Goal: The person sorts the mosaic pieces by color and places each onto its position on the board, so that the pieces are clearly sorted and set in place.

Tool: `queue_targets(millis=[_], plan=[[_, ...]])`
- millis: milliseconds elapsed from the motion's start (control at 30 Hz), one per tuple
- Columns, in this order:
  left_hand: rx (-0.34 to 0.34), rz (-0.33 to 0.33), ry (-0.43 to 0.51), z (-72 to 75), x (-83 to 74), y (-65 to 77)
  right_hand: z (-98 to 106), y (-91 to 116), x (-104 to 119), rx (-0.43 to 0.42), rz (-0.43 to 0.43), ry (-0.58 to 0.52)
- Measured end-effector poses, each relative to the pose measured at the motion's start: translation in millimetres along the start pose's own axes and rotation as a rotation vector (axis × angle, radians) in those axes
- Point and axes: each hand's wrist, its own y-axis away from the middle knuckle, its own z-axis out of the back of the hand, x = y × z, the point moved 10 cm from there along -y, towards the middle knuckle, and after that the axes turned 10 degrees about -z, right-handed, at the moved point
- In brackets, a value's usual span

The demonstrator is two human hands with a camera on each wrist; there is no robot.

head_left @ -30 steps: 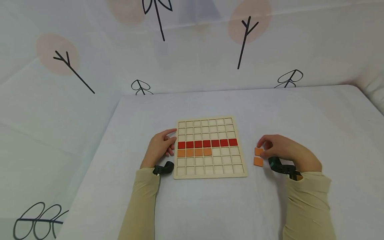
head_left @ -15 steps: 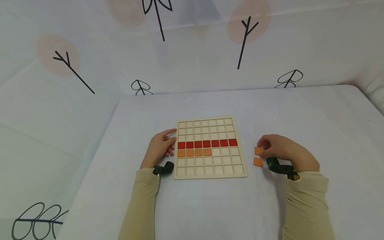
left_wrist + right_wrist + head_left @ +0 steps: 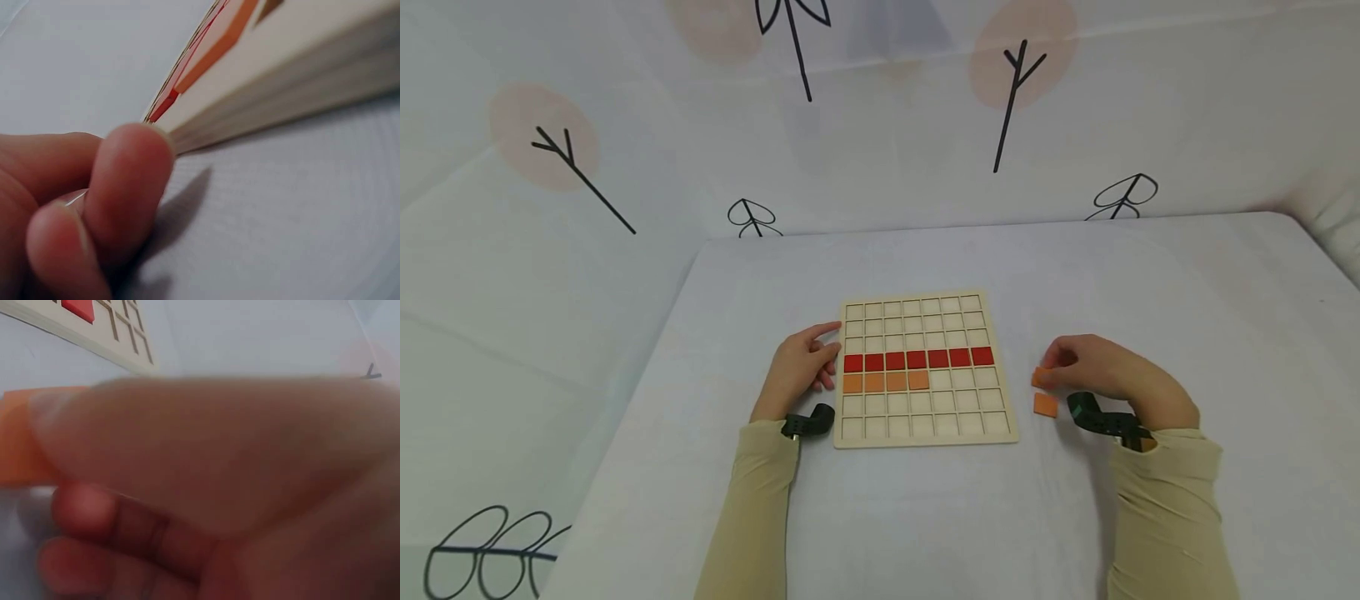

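Observation:
A pale square grid board (image 3: 943, 402) lies on the white-covered table. Red square tiles (image 3: 917, 359) fill one row across it, and several orange tiles (image 3: 897, 381) occupy the left part of the row just below. My left hand (image 3: 799, 362) is at the board's left side, its index finger and thumb touching the edge. To the right of the board, my right hand (image 3: 1097, 367) pinches an orange tile (image 3: 17, 440) between thumb and fingers; only the tile's left part shows in the head view. Another orange tile (image 3: 1045, 405) lies just nearer than that hand.
A white cloth with black line drawings and pale pink circles (image 3: 1022, 54) rises behind the table and along its left side. Black wrist cameras sit on both wrists, the left one (image 3: 811, 421) close to the board's lower left edge.
My right hand's fingers have closed on the upper orange tile, and it has shifted slightly left. The left hand and the board have stayed in place.

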Motion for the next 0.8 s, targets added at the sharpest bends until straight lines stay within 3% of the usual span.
queue_targets(millis=[200, 800], plan=[[-0.001, 0.013, 0.000, -0.3, 1.4, 0.1, -1, -2, 7, 0.005, 0.029, -0.050], [0.001, -0.004, 0.005, 0.7, -1.1, -0.8, -5, -11, 40, -0.071, 0.064, 0.007]])
